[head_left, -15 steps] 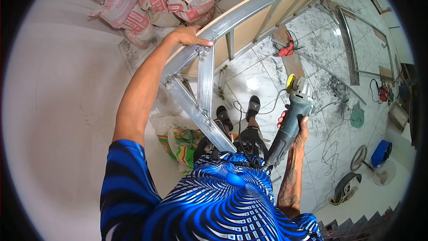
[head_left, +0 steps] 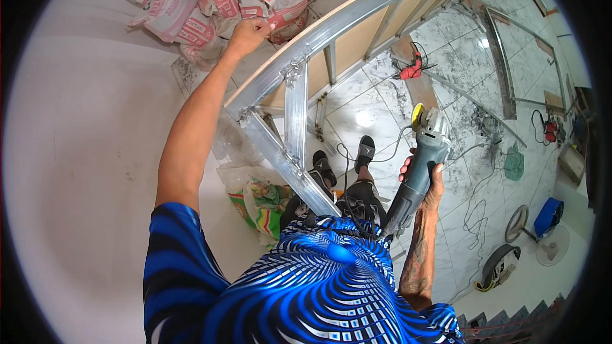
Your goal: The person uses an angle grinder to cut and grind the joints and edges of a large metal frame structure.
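My right hand (head_left: 433, 191) is wrapped round the dark body of an angle grinder (head_left: 417, 175). The grinder's yellow disc (head_left: 417, 116) points away from me, at the top of the tool. My left hand (head_left: 250, 35) is raised just beyond the left end of a metal-framed panel (head_left: 290, 70), apart from it, with its fingers curled in and nothing visible in them. Welded grey metal bars form the frame, with a diagonal brace (head_left: 296, 114) near its end. Light board (head_left: 357, 38) backs the frame. The near bar runs down to my waist.
Stacked red and white sacks (head_left: 274, 3) lie at the far left. A red power tool (head_left: 411, 67) rests on a plank beyond the grinder. Cords cross the tiled floor by my feet (head_left: 364, 153). Metal lengths (head_left: 500, 64) and a fan (head_left: 551, 245) are at the right.
My left hand has let go of the frame's corner and moved up and slightly away, its fingers curling. My right hand still holds the grinder, almost unmoved.
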Motion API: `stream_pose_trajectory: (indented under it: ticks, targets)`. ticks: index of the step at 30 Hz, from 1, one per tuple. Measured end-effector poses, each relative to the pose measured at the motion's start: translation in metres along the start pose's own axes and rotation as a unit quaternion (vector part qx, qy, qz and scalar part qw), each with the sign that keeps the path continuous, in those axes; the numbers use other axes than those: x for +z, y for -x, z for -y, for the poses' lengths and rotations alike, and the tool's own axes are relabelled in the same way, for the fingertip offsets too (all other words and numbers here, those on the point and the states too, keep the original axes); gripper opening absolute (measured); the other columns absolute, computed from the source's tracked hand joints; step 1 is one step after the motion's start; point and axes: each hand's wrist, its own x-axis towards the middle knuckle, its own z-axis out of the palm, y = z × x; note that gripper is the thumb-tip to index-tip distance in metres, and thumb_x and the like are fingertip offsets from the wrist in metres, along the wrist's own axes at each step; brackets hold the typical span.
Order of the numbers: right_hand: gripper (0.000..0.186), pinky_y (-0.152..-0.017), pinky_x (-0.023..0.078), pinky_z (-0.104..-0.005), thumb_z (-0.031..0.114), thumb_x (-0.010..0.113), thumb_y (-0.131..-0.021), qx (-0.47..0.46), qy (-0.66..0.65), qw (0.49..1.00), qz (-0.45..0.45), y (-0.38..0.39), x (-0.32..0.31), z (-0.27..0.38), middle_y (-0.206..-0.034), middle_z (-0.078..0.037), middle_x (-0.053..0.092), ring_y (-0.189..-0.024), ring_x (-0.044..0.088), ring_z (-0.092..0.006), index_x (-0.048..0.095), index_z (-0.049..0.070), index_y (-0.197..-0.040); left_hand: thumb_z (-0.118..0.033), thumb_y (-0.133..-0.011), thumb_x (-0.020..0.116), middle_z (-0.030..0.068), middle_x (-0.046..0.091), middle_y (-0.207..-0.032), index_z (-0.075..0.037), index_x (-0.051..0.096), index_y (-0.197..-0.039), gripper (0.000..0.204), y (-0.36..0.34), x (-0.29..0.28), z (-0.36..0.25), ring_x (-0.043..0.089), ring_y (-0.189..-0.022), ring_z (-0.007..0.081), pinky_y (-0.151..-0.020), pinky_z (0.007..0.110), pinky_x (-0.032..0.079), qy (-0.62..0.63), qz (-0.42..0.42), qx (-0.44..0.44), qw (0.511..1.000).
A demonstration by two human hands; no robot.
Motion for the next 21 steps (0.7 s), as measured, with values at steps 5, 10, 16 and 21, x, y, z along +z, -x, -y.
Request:
stream_pose_trajectory:
  ticks: [5,10,16,21]
  targets:
    - [0.086,-0.071,0.06,-0.037,0.061,0.064,-0.086,-0.002,0.022,1.0,0.0,0.002,0.007,0.005,-0.101,-0.019,0.061,-0.086,0.068,-0.0267,0.041,-0.008,-0.131,-0.051,-0.086,0.072,0.0173,0.071,-0.106,0.001,0.066,-0.119,0.062,0.012,0.019,-0.029,0.068,-0.1,0.0228,-0.084,0.033,0.052,0.017,0.064,0.027,0.997]
    - [0.086,-0.072,0.06,-0.0372,0.061,0.064,-0.086,-0.001,0.035,0.999,0.009,0.002,0.01,0.007,-0.101,-0.019,0.061,-0.087,0.068,-0.0266,0.042,-0.009,-0.131,-0.066,-0.073,0.076,0.0263,0.06,-0.126,0.002,0.048,-0.139,0.099,0.02,0.031,-0.043,0.058,-0.12,0.0323,-0.1,0.04,0.046,-0.04,0.158,-0.018,0.987]
    - [0.089,-0.07,0.059,-0.0366,0.065,0.061,-0.086,0.008,0.062,0.998,0.01,0.002,0.014,0.008,-0.1,-0.018,0.06,-0.085,0.066,-0.0255,0.041,-0.009,-0.133,-0.064,-0.071,0.078,0.0255,0.055,-0.134,0.002,0.044,-0.143,0.104,0.018,0.039,-0.032,0.053,-0.126,0.0353,-0.105,0.041,0.043,-0.101,0.208,-0.023,0.973]
    - [0.089,-0.07,0.059,-0.0367,0.065,0.061,-0.086,0.006,0.067,0.998,0.003,0.002,0.014,0.009,-0.1,-0.018,0.059,-0.085,0.066,-0.0256,0.041,-0.009,-0.132,-0.049,-0.08,0.076,0.0196,0.063,-0.124,0.001,0.052,-0.137,0.079,0.013,0.018,-0.029,0.06,-0.116,0.0303,-0.099,0.039,0.047,-0.059,0.146,0.045,0.987]
